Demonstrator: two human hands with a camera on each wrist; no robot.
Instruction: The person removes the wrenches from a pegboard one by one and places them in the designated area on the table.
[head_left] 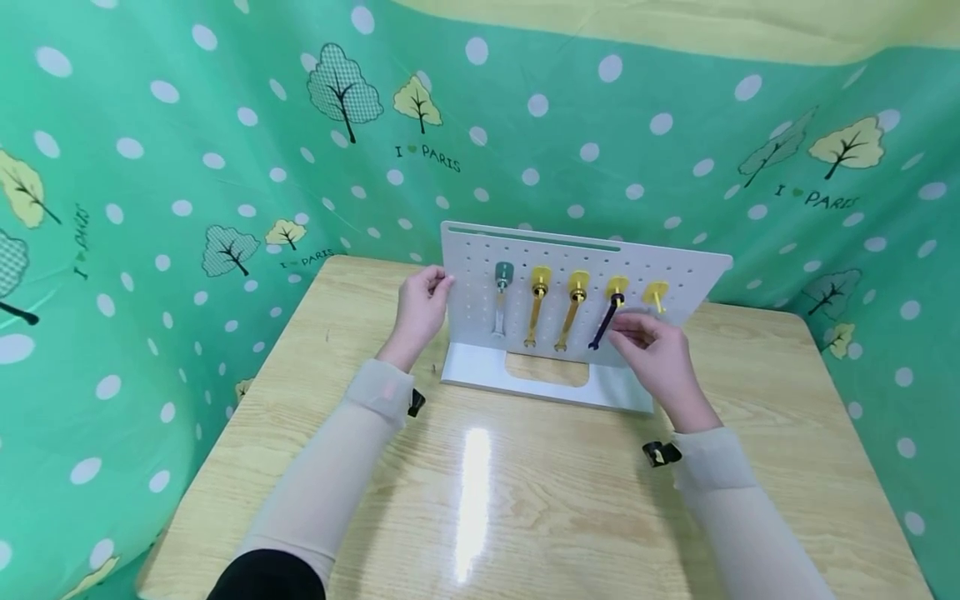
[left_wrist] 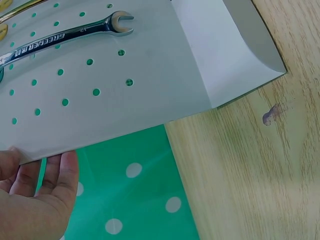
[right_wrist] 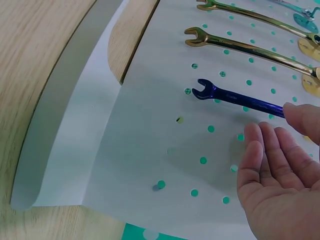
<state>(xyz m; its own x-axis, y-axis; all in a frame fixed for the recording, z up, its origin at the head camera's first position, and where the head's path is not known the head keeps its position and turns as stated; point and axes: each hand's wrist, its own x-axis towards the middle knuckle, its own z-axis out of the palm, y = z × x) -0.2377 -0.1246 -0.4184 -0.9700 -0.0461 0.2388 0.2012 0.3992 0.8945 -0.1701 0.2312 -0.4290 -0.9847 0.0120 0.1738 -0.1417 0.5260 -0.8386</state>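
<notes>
The left hand pinches the side edge of the board, thumb on the near face and fingers behind. That is a sound hold: a light, even pinch should steady the panel without tipping its base, while a pull might make everything hung there swing.

The dark wrench is at the tips of the right hand. Its ring end sits at a yellow hook just above those fingers, and its jaw end hangs down, away from them. In the right wrist view the thumb tip overlaps the shaft, while the other fingers are loosely bent below it, apart from the metal and gripping nothing; whether the thumb truly touches, I cannot tell.

Good handling here probably means guiding the shaft close under the ring, where a small touch is enough, and moving it along the line of the hook rather than sideways. How fully the ring is seated is too small to judge, so it seems wise to check that before relying on it.

The right knuckles need care too: a bare hook juts out just above them. Beyond the fingertips, the nearer gold wrench hangs close enough to be knocked by a wide sweep.
</notes>
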